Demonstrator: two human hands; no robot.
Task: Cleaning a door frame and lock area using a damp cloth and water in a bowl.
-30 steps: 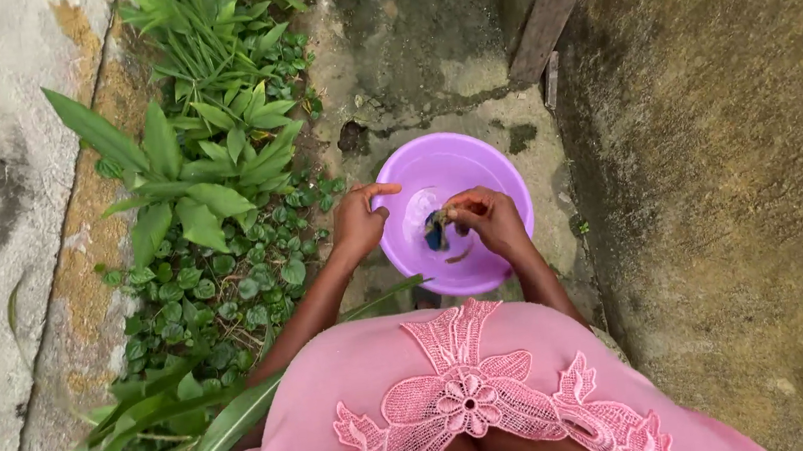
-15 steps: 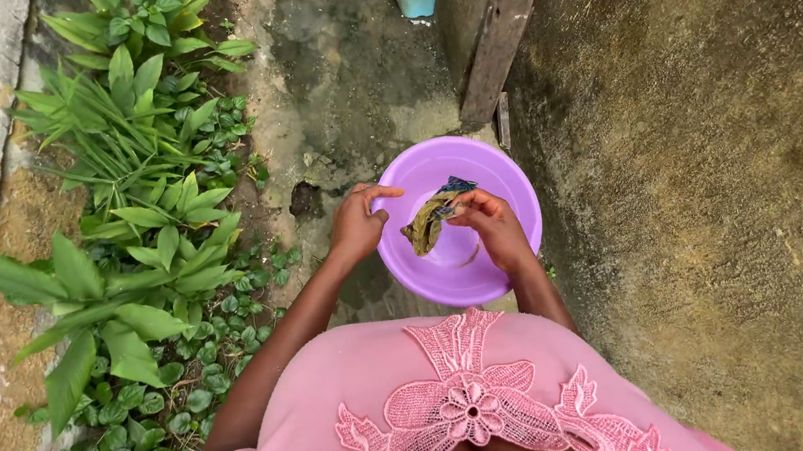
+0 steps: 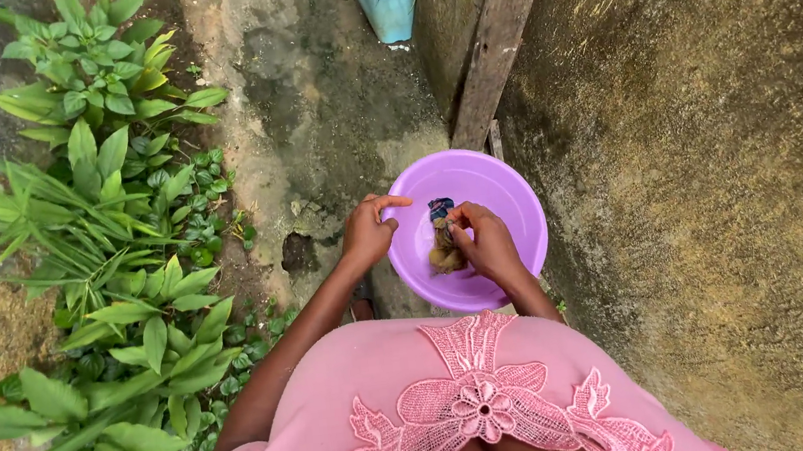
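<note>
I look down over my pink dress at a round purple plastic basin (image 3: pixel 508 194) on the concrete ground. My left hand (image 3: pixel 369 231) grips the basin's left rim, fingers curled over the edge. Over the inside of the basin, my right hand (image 3: pixel 486 241) holds a small wet bundle of cloth (image 3: pixel 443 241), brownish with a dark blue top, pinched between fingers and thumb. The cloth hangs down toward the basin floor.
A bed of green leafy plants (image 3: pixel 114 236) runs along the left. A mossy concrete wall (image 3: pixel 714 173) rises on the right, with a wooden plank (image 3: pixel 499 36) leaning against it. A blue plant pot (image 3: pixel 388 3) stands at the top.
The view shifted as my head moved, so the basin now sits more central. My right hand turned the cloth bundle from lying sideways to hanging upright. My left hand kept its hold on the rim.
</note>
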